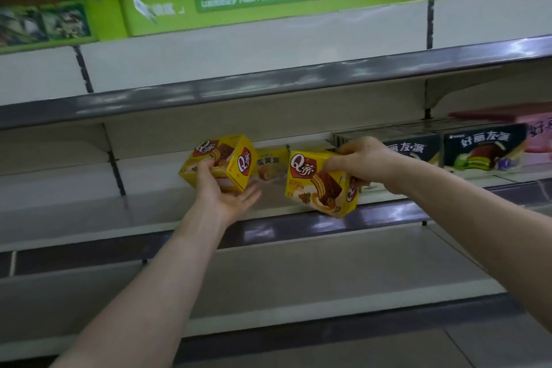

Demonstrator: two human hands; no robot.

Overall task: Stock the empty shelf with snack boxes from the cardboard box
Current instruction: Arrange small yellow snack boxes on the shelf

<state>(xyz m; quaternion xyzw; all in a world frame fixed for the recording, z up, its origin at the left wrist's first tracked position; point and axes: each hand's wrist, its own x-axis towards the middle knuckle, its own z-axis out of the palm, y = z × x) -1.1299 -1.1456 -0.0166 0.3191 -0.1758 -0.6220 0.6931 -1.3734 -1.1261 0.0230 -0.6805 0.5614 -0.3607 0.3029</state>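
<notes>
Two yellow snack boxes with a red Q logo are held up in front of the middle shelf (pixel 89 215). My left hand (pixel 222 191) holds the left yellow box (pixel 221 160) from below, palm up, thumb on its front face. My right hand (pixel 363 160) grips the right yellow box (pixel 318 185) by its top right corner, and the box hangs tilted over the shelf's front edge. Behind them, a pale yellow box (pixel 270 166) stands at the back of the same shelf. The cardboard box is not in view.
Dark snack boxes (pixel 484 151) and a pink box (pixel 539 140) stand on the same shelf to the right. A grey-edged shelf (pixel 268 89) runs above, another bare shelf (pixel 298 287) below. A green banner (pixel 268 6) tops the unit.
</notes>
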